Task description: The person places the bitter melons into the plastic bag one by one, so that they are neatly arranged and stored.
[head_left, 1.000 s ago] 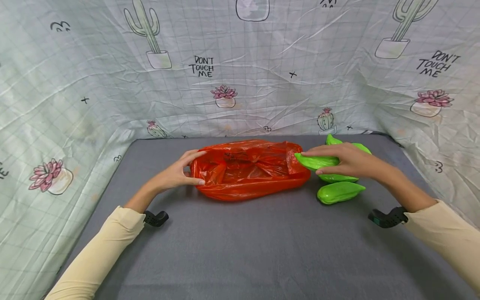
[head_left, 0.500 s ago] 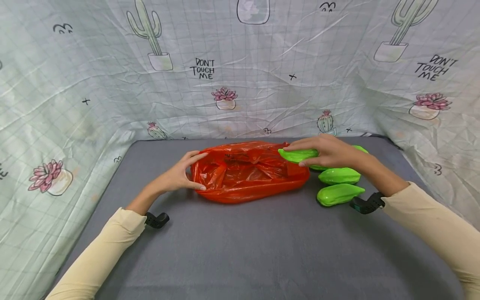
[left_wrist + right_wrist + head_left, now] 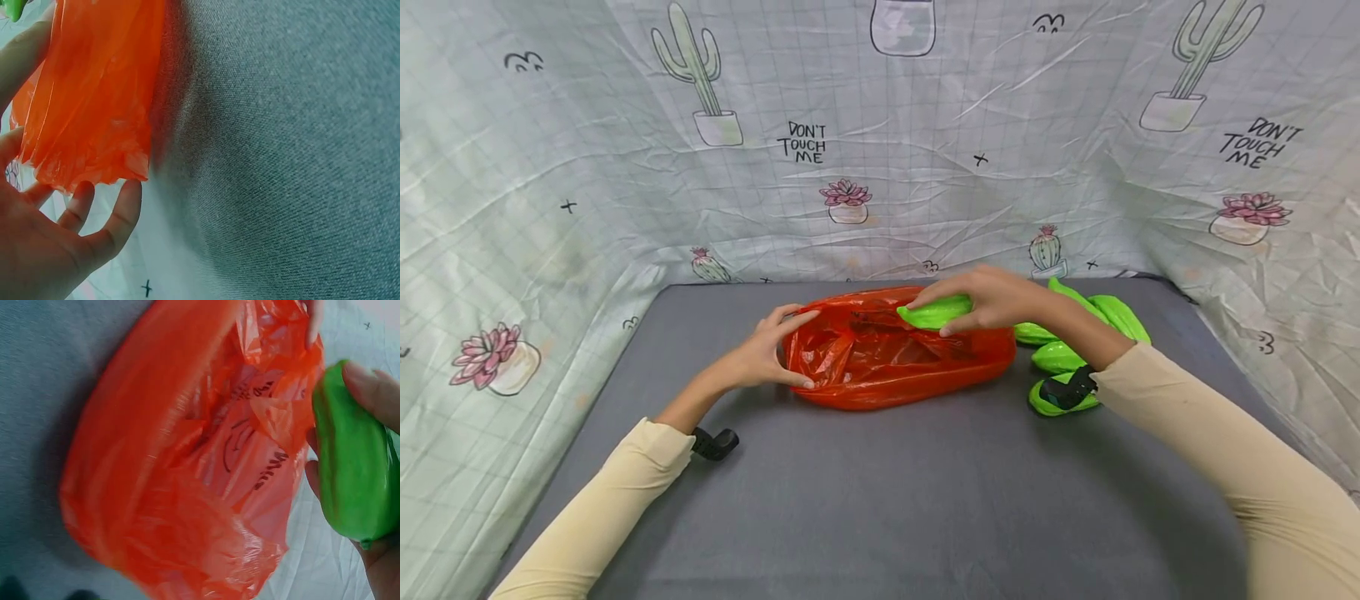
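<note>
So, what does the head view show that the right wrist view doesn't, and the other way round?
Only the head view shows the loose green vegetables and both cream sleeves. Only the right wrist view shows the nub on the blunt end of the held green vegetable. Both share the red bag, that vegetable, part of the right hand and at least a finger of the left hand.

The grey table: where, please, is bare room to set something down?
Widest: in front of the red bag, between the left sleeve and right sleeve. Smaller: the table's far left corner, bordered by the cloth walls and left grip. Crowded: right of the bag, where green fruits lie close together, partly hidden by the right arm.
</note>
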The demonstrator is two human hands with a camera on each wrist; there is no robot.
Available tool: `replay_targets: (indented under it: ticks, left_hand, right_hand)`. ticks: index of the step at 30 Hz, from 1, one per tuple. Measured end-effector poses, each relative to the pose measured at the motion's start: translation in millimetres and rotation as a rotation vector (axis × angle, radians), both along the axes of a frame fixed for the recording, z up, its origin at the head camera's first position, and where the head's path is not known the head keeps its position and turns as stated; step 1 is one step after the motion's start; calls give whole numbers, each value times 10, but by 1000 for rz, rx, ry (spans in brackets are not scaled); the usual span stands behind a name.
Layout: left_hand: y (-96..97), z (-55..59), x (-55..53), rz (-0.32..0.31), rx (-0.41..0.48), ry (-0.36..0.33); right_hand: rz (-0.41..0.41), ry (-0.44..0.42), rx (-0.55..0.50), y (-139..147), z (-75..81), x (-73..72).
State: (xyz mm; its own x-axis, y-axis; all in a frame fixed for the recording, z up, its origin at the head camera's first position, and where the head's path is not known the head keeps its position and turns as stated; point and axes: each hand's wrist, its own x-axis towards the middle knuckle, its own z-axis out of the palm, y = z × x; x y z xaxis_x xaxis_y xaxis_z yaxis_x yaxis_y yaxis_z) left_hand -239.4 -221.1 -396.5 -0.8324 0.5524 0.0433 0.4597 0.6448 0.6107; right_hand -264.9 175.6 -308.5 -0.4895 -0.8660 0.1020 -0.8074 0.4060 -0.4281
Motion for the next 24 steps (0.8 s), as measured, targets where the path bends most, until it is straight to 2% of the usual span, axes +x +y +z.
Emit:
replay_targets:
  ticks: [5,10,18,24]
  left_hand:
    - [-5,-2,-1,-4,1,-6]
    - [-11,-15,-26,-10,24,-29]
    - [-7,-19,-28,-6,55,-77]
    - [2,-12,-38,0,51,-95]
  right_hand:
    - [72,-62,13,-113,46,-98]
    - [110,-105,47,-222,102,-187]
    - [110,-197,38,-417,131,-299]
    - [89,-213,74,-509,135,-343]
